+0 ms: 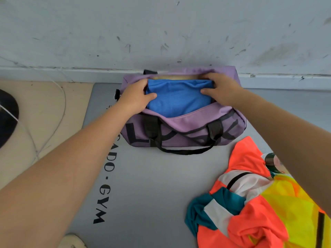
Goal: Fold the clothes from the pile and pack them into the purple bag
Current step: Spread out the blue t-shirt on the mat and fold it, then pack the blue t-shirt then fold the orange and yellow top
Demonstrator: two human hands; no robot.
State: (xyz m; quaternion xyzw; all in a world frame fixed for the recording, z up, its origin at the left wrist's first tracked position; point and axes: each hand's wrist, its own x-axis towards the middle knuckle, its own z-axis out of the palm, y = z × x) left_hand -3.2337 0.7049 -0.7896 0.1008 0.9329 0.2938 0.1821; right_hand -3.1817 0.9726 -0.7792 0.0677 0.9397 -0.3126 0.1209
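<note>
The purple bag (189, 126) stands open on a grey gym mat against the wall, its black handles hanging down the front. A folded blue garment (176, 99) sits partly inside the bag's opening. My left hand (135, 98) grips the garment's left edge, thumb on top. My right hand (222, 90) grips its right edge, thumb on the cloth and fingers curled behind. A pile of clothes (254, 208) in orange, yellow, teal and white lies on the mat at the lower right, partly behind my right forearm.
The grey mat (143, 185) carries black lettering along its left side. Beige floor (44, 108) with a thin white cable and a dark object (7, 115) lies to the left. A scuffed pale wall (161, 33) rises right behind the bag.
</note>
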